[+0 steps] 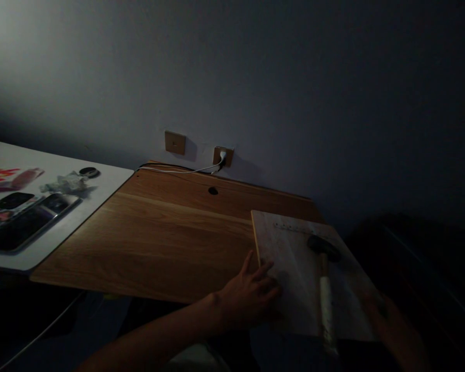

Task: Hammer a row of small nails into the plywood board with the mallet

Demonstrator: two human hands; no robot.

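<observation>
A pale, flat board [290, 284] lies at the right end of the wooden tabletop, its near part reaching past the front edge. On top of it rests a hammer [325, 302] with a dark head and a light, worn handle pointing toward me. My left hand [256, 292] is at the board's left edge, fingers spread, some over its surface. Beside the near right corner is my right hand [391, 325], dark and smeared by motion; its fingers are hard to make out. A short row of small marks or fittings shows near the board's far edge.
The wooden tabletop [158, 232] stands against the wall, with a dark round hole [213, 191]. A white plug [222, 155] sits in a wall socket, its cables running left. On the white table [104, 191] at left are a phone-like device [31, 222] and crumpled plastic [67, 182].
</observation>
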